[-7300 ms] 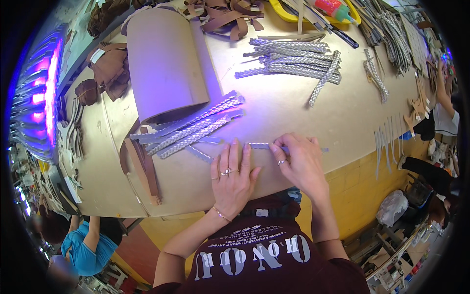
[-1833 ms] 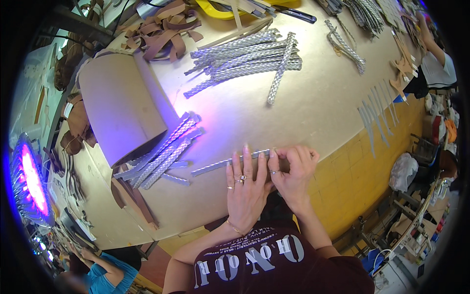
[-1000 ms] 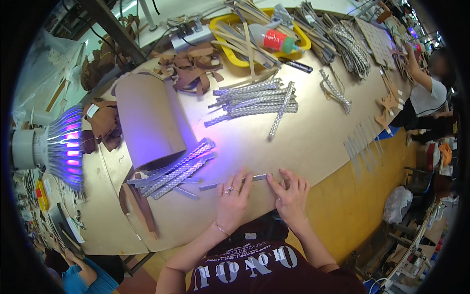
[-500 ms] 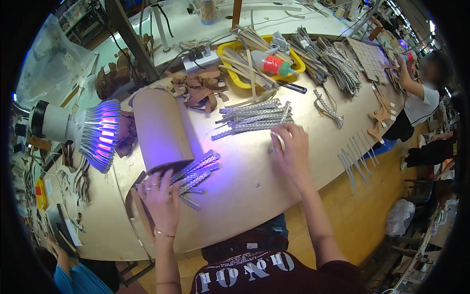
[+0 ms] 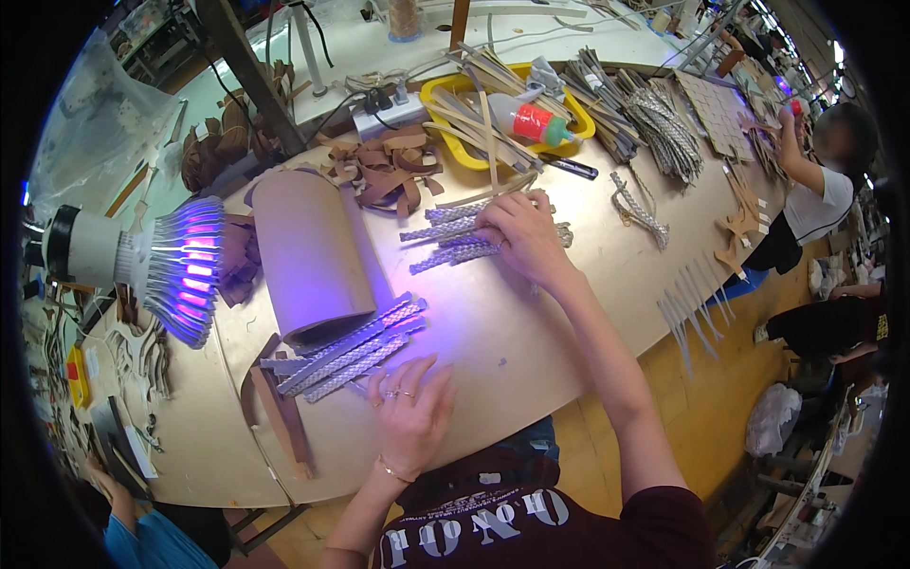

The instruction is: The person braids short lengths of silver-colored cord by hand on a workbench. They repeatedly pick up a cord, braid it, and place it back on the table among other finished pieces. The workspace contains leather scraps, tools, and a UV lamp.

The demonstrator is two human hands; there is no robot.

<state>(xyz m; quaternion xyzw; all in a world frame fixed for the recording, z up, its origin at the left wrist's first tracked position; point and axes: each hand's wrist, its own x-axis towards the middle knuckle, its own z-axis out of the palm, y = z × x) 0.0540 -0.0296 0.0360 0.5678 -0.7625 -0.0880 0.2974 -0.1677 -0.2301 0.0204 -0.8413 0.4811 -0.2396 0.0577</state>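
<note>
My right hand (image 5: 524,232) lies over the far pile of silver-grey braided straps (image 5: 453,248), its fingers curled down around some of them; the fingertips are partly hidden. Close to my body, my left hand (image 5: 413,408) hovers over the table with its fingers apart and nothing in them. Just beyond it, a second bundle of braided straps (image 5: 351,356) lies slanted under the purple light, touching the near end of a large brown cylinder (image 5: 318,256). Brown flat strips (image 5: 280,417) lie left of this bundle.
A lamp with glowing purple lights (image 5: 194,270) stands at left. Behind are brown leather scraps (image 5: 389,171) and a yellow tray (image 5: 450,156) holding a bottle (image 5: 536,121) and strips. More braided straps (image 5: 664,128) lie farther right. A co-worker (image 5: 825,180) works at far right.
My left hand has left the near bundle and moved right and toward me. My right hand has moved left and away from me, onto the far pile of straps.
</note>
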